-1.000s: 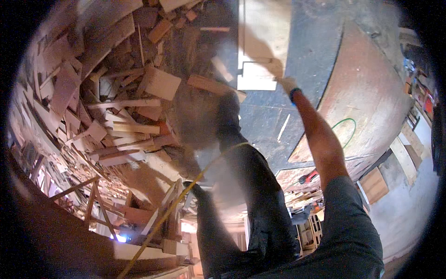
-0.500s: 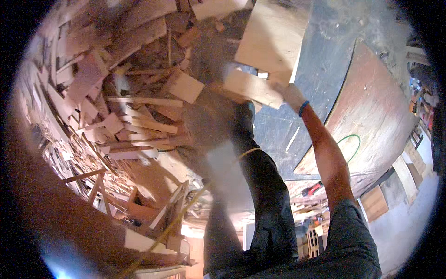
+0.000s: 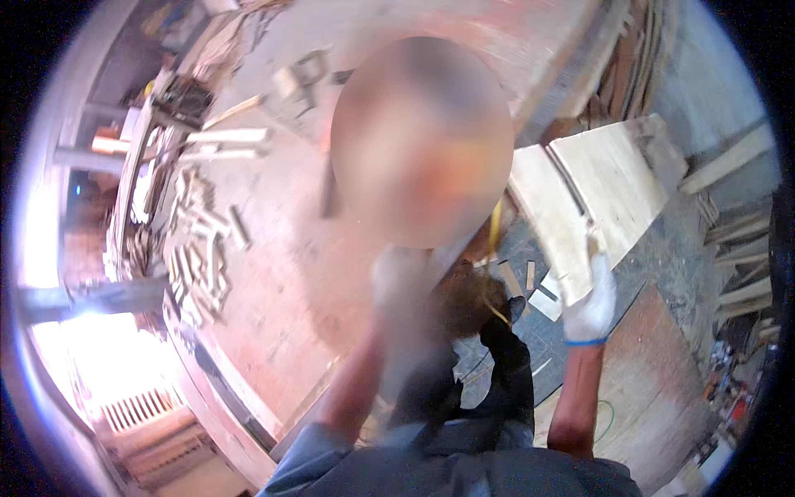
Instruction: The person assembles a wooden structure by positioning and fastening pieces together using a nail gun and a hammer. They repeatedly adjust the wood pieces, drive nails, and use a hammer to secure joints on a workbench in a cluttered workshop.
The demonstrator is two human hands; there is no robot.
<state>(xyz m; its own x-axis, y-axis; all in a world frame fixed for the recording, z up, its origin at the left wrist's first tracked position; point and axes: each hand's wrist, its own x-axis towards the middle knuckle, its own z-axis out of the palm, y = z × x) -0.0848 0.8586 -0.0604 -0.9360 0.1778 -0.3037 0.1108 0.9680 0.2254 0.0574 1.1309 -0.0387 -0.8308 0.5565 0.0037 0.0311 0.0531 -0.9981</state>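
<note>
My right hand (image 3: 591,302), in a white work glove with a blue cuff, grips the near end of a pale wooden board (image 3: 542,217). Right beside this board is a wider pale wooden panel (image 3: 617,186), with a dark narrow gap between the two. My left hand (image 3: 402,277) is held out over the reddish-brown surface at the middle. Motion smears it, and its fingers cannot be made out. A large blurred oval covers the area just beyond it.
Small wood offcuts (image 3: 199,248) lie scattered at left, near longer pale strips (image 3: 224,143). Small wood pieces (image 3: 530,277) lie by my feet. A yellow cord or hose (image 3: 495,232) runs past my legs. Boards (image 3: 745,257) are stacked at the right edge.
My view has swung up and left, away from the heap of scrap wood. My left hand has come into sight. My right hand stays on the board, which now points away from me.
</note>
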